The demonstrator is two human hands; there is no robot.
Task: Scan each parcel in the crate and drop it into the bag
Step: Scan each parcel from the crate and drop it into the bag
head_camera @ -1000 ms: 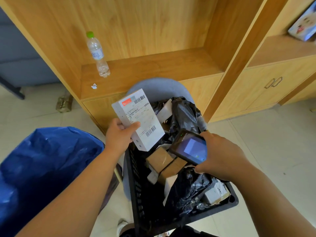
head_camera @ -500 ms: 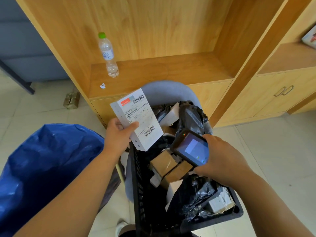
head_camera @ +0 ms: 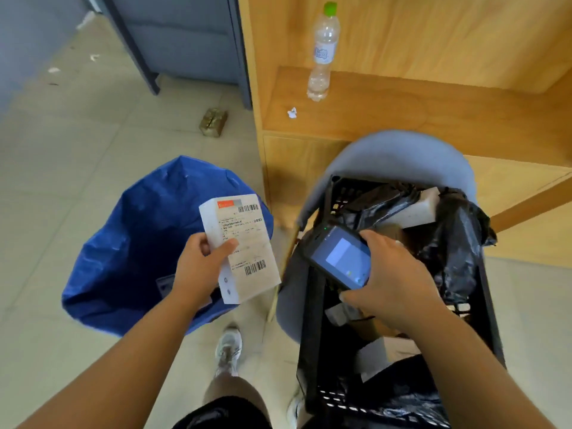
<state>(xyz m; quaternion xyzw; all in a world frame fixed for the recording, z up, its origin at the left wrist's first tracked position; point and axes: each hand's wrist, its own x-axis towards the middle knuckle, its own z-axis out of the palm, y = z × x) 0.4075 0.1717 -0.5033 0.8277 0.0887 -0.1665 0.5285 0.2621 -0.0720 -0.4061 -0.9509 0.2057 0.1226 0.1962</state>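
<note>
My left hand [head_camera: 201,267] grips a white box parcel [head_camera: 243,243] with a barcode label, holding it over the right edge of the open blue bag [head_camera: 133,243] on the floor. My right hand [head_camera: 393,280] holds a black handheld scanner [head_camera: 339,258], its screen lit, above the black plastic crate [head_camera: 312,335]. The crate sits on a grey chair [head_camera: 399,153] and holds several parcels: black plastic bags [head_camera: 455,239], a white box [head_camera: 418,209] and cardboard boxes partly hidden under my right hand.
A wooden cabinet [head_camera: 371,113] stands behind the chair, with a clear water bottle [head_camera: 323,54] and a paper scrap [head_camera: 292,113] on its ledge. A small gold box [head_camera: 213,122] lies on the tiled floor. My shoe [head_camera: 229,351] is between bag and chair.
My left hand has carried the white box leftward, from above the crate to over the blue bag. My view has turned left. The scanner stays over the crate.
</note>
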